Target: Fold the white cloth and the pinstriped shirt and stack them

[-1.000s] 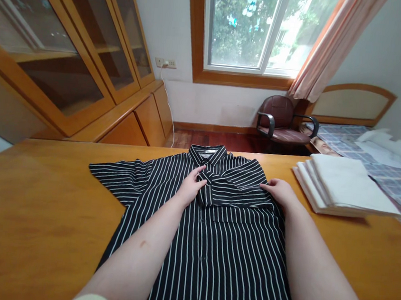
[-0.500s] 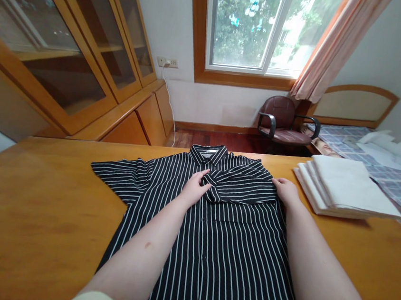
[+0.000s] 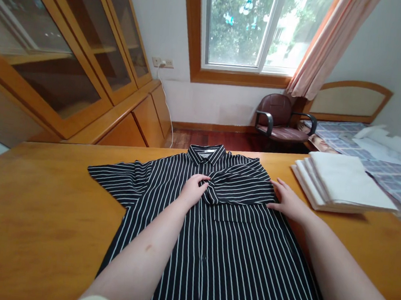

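A black short-sleeved shirt (image 3: 239,254) with white stripes lies front up, collar away from me. Its left-side sleeve (image 3: 118,178) stretches out flat, while the right-side sleeve (image 3: 241,185) is folded inward across the chest. My left hand (image 3: 193,191) pinches the bunched end of that folded sleeve near the button line, between thumb and fingers. At the fold on the right edge rests my right hand (image 3: 288,201), its thumb and fingers spread apart, touching the cloth without gripping it. The shirt's hem is partly out of view at the bottom.
The shirt lies on a wooden table (image 3: 36,209). A stack of folded white cloth or sheets (image 3: 347,184) stands to the right. Beyond are a glass-door cabinet (image 3: 97,72), an armchair (image 3: 279,117) and a bed (image 3: 392,165) with a checked cover.
My right hand has let go of the shirt's right edge and opened, thumb moving down from the fingers. The lower right side of the shirt lies wider. My left hand stays nearly in place.
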{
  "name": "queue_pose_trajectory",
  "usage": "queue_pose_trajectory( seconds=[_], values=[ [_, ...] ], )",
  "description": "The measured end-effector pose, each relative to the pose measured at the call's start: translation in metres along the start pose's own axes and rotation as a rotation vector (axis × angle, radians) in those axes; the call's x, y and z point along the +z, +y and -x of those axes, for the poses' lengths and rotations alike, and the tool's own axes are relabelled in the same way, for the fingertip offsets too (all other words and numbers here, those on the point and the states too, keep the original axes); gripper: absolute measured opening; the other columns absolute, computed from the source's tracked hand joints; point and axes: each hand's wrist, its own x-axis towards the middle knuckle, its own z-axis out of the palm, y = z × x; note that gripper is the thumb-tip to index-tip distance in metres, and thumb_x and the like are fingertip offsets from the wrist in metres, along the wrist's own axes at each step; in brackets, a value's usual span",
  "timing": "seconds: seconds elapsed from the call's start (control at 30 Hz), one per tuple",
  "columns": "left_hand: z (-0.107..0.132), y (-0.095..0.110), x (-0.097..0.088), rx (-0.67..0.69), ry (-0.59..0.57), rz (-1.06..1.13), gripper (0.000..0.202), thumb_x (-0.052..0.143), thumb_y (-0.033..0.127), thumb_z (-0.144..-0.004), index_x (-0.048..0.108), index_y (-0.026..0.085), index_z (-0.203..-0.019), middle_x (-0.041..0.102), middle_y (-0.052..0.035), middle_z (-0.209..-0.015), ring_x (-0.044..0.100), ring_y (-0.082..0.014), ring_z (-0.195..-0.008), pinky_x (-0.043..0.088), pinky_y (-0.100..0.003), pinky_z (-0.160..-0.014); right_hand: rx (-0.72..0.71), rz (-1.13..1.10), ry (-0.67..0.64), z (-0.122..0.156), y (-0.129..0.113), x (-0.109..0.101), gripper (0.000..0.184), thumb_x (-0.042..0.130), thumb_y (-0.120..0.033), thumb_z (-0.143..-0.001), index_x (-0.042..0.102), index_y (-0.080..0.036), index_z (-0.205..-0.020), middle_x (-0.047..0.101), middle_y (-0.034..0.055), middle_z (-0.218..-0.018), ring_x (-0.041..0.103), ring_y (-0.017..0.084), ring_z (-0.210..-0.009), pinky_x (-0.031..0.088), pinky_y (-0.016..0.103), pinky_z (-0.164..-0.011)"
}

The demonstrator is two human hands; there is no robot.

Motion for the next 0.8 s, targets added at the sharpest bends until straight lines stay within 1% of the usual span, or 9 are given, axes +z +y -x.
queue_pose_trajectory(
  seconds=[0.07,0.13,0.2,0.27,0.33,0.47,0.6,0.7,0.8],
  values=[
    [0.000,0.000,0.000,0.001,0.000,0.024,0.025,0.057,0.021,-0.080,0.066,0.022,-0.103,0.063,-0.0039,-0.111,0.057,-0.0181,-0.105,0.044,-0.035,-0.096,0.007,0.163,0.082,0.005,-0.004,0.000,0.055,0.063,-0.037,-0.073,0.052,-0.017,-0.123,0.052,0.0150,-0.129,0.046,0.031,-0.122,0.037,0.044,-0.102],
    [0.001,0.001,0.000,0.005,-0.019,0.048,0.029,0.057,0.022,-0.080,0.064,0.023,-0.109,0.060,-0.0042,-0.117,0.056,-0.0180,-0.107,0.045,-0.034,-0.094,0.061,0.258,0.104,0.007,-0.007,-0.001,0.033,0.050,-0.032,-0.081,0.060,-0.018,-0.109,0.063,0.0122,-0.109,0.059,0.027,-0.103,0.045,0.040,-0.090],
    [0.002,0.003,-0.001,0.008,-0.048,0.055,0.032,0.056,0.023,-0.081,0.062,0.024,-0.112,0.057,-0.0043,-0.121,0.054,-0.0182,-0.111,0.044,-0.034,-0.096,0.147,0.297,0.093,0.008,-0.009,-0.002,0.024,0.045,-0.031,-0.083,0.063,-0.020,-0.095,0.067,0.0085,-0.091,0.063,0.024,-0.084,0.048,0.036,-0.075],
    [0.003,0.006,-0.002,0.009,-0.070,0.043,0.032,0.056,0.024,-0.081,0.062,0.025,-0.113,0.055,-0.0043,-0.125,0.050,-0.0186,-0.117,0.039,-0.036,-0.102,0.180,0.244,0.056,0.009,-0.010,-0.004,0.023,0.046,-0.035,-0.083,0.064,-0.021,-0.087,0.067,0.0056,-0.081,0.062,0.021,-0.074,0.046,0.032,-0.067],
    [0.003,0.007,-0.003,0.007,-0.076,0.031,0.031,0.056,0.024,-0.082,0.063,0.025,-0.112,0.055,-0.0045,-0.126,0.048,-0.0188,-0.119,0.036,-0.037,-0.105,0.142,0.135,0.003,0.011,-0.009,-0.004,0.027,0.051,-0.043,-0.081,0.064,-0.021,-0.089,0.067,0.0040,-0.077,0.061,0.019,-0.070,0.045,0.029,-0.063],
    [0.002,0.006,-0.002,0.006,-0.066,0.030,0.028,0.055,0.022,-0.081,0.066,0.024,-0.107,0.060,-0.0041,-0.119,0.053,-0.0189,-0.114,0.039,-0.036,-0.102,0.102,0.044,-0.045,0.014,-0.005,-0.001,0.036,0.062,-0.052,-0.071,0.063,-0.021,-0.089,0.065,0.0025,-0.075,0.057,0.017,-0.065,0.044,0.027,-0.059],
    [0.001,0.006,-0.002,-0.060,-0.085,0.056,0.023,0.055,0.023,-0.081,0.068,0.024,-0.099,0.067,-0.0022,-0.104,0.061,-0.0184,-0.096,0.047,-0.034,-0.091,0.110,0.004,0.004,0.016,-0.003,0.000,0.024,0.055,-0.045,-0.076,0.056,-0.022,-0.070,0.061,0.0013,-0.067,0.054,0.016,-0.062,0.041,0.027,-0.058],
    [0.002,0.009,-0.002,-0.083,-0.086,0.090,0.020,0.055,0.023,-0.080,0.069,0.023,-0.095,0.068,-0.0015,-0.098,0.063,-0.0171,-0.087,0.050,-0.032,-0.084,0.151,-0.110,0.084,0.016,-0.002,0.001,0.021,0.052,-0.041,-0.077,0.051,-0.022,-0.068,0.058,-0.0007,-0.062,0.051,0.015,-0.058,0.039,0.026,-0.057],
    [0.003,0.011,-0.002,-0.073,-0.085,0.117,0.019,0.055,0.023,-0.079,0.068,0.022,-0.093,0.068,-0.0012,-0.098,0.062,-0.0159,-0.084,0.050,-0.030,-0.081,0.198,-0.275,0.106,0.015,-0.001,0.004,0.019,0.052,-0.039,-0.076,0.046,-0.023,-0.069,0.052,-0.0036,-0.056,0.047,0.013,-0.054,0.037,0.025,-0.054]
  ],
)
